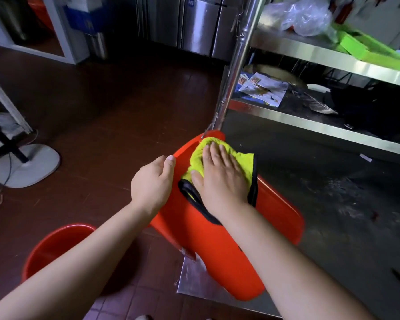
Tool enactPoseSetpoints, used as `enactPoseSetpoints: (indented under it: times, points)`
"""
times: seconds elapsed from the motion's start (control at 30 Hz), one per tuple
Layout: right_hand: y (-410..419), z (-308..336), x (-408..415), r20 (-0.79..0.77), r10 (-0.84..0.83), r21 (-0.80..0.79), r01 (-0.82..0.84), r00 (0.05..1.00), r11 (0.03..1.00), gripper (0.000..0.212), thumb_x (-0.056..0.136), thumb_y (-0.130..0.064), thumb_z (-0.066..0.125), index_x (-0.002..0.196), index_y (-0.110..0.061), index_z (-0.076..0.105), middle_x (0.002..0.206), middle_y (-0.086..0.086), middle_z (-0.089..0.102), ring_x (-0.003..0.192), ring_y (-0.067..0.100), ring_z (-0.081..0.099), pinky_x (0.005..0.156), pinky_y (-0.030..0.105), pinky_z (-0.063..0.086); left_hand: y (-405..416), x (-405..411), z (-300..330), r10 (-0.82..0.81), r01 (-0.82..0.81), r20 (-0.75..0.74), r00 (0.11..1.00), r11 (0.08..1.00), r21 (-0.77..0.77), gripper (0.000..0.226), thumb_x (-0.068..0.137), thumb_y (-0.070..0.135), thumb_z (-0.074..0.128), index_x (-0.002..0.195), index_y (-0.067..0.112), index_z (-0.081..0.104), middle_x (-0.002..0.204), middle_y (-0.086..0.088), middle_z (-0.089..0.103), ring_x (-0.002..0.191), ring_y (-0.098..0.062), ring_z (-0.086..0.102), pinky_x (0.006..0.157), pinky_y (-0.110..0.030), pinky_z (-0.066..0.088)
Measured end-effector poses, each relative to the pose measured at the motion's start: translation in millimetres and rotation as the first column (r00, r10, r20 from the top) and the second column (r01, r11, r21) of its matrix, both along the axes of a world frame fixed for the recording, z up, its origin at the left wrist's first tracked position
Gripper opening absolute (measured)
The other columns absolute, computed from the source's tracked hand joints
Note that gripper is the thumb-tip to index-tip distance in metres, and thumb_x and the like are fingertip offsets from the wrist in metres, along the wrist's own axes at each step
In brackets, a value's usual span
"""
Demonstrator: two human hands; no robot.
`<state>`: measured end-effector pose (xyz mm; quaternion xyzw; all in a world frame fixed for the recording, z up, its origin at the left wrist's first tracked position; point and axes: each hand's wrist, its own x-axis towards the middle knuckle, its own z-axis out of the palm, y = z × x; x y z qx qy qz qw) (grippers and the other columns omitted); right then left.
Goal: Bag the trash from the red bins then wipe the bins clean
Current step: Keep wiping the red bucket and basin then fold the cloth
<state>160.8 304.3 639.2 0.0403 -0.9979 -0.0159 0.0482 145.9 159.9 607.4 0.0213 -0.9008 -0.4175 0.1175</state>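
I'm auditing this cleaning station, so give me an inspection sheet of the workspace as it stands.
Surface: dark brown tiled floor; steel plate under the bin.
Job's things: red plastic bin tipped on its side; yellow microfibre cloth with black edging on it; second red bin upright, lower left.
Clutter: papers and a clear plastic bag on the steel shelving.
Hands: right hand presses the cloth flat; left hand steadies the bin's edge.
Cables: a cable by the white fan base.
Surroundings: steel cabinets behind.
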Motion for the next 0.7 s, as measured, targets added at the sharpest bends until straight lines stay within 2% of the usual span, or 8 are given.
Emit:
enactPoseSetpoints:
  times: [0.1, 0.23, 0.33, 0.43, 0.57, 0.63, 0.7]
  points:
    - [0, 2, -16, 0.015, -0.035, -0.058, 0.036, 0.999, 0.998, 0.07, 0.096, -0.052, 0.027, 0.151, -0.012, 0.01, 0.159, 0.005, 0.011, 0.146, 0.021, 0.007, 0.12, 0.036, 0.006, -1, -1, -1, 0.02, -0.02, -0.002, 1.0, 1.0, -0.018, 0.047, 0.09, 0.055, 0.041, 0.065, 0.015, 0.042, 0.053, 0.0, 0.048, 0.053, -0.016, 0.048, 0.046, -0.03, 0.027]
    - [15, -2, -4, -0.017, -0.048, -0.095, 0.046, 0.999, 0.994, 0.069, 0.096, -0.052, 0.026, 0.151, -0.014, 0.011, 0.159, 0.003, 0.012, 0.146, 0.018, 0.008, 0.12, 0.034, 0.008, 4, 1, -4, -0.03, 0.029, -0.014, 0.999, 0.995, -0.095, 0.041, 0.085, 0.054, 0.051, 0.068, 0.017, 0.046, 0.057, 0.002, 0.051, 0.055, -0.013, 0.05, 0.046, -0.028, 0.03]
    - [44, -2, 9, 0.001, -0.116, -0.173, 0.114, 0.993, 0.978, 0.065, 0.097, -0.049, 0.03, 0.15, -0.014, 0.017, 0.158, 0.002, 0.017, 0.145, 0.016, 0.014, 0.117, 0.029, 0.009, 2, 1, -6, -0.057, 0.058, 0.017, 0.998, 0.997, -0.052, 0.039, 0.087, 0.051, 0.052, 0.067, 0.018, 0.044, 0.058, 0.002, 0.052, 0.057, -0.017, 0.052, 0.047, -0.029, 0.031]
    - [83, -1, 29, 0.073, -0.222, -0.25, 0.233, 0.972, 0.94, 0.059, 0.098, -0.045, 0.03, 0.149, -0.016, 0.024, 0.156, 0.0, 0.024, 0.142, 0.016, 0.025, 0.112, 0.027, 0.021, -2, 6, -9, -0.068, 0.068, 0.019, 0.998, 0.997, -0.031, 0.037, 0.088, 0.049, 0.052, 0.072, 0.016, 0.048, 0.061, 0.0, 0.054, 0.061, -0.021, 0.054, 0.051, -0.032, 0.035]
    - [118, -3, 65, 0.141, -0.377, -0.276, 0.402, 0.915, 0.873, 0.052, 0.098, -0.044, 0.032, 0.144, -0.021, 0.035, 0.147, 0.001, 0.042, 0.126, 0.024, 0.048, 0.096, 0.03, 0.038, 0, 15, -10, -0.024, 0.024, 0.002, 1.0, 0.999, -0.044, 0.039, 0.088, 0.048, 0.053, 0.069, 0.015, 0.044, 0.06, 0.001, 0.052, 0.062, -0.026, 0.052, 0.051, -0.032, 0.03]
    - [118, -6, 79, 0.122, -0.417, -0.274, 0.434, 0.901, 0.858, 0.052, 0.098, -0.044, 0.032, 0.143, -0.019, 0.036, 0.147, 0.001, 0.042, 0.126, 0.024, 0.048, 0.096, 0.03, 0.039, -1, 19, -11, -0.02, 0.02, 0.0, 1.0, 0.999, -0.031, 0.039, 0.088, 0.048, 0.052, 0.068, 0.016, 0.042, 0.059, 0.002, 0.052, 0.062, -0.026, 0.052, 0.051, -0.032, 0.031]
    - [108, -9, 88, 0.072, -0.436, -0.245, 0.439, 0.897, 0.864, 0.056, 0.097, -0.044, 0.033, 0.145, -0.016, 0.033, 0.152, 0.001, 0.034, 0.136, 0.019, 0.036, 0.107, 0.029, 0.03, -3, 23, -14, -0.024, 0.024, 0.004, 1.0, 1.0, -0.017, 0.037, 0.089, 0.049, 0.051, 0.07, 0.018, 0.044, 0.06, 0.002, 0.053, 0.062, -0.025, 0.052, 0.052, -0.032, 0.032]
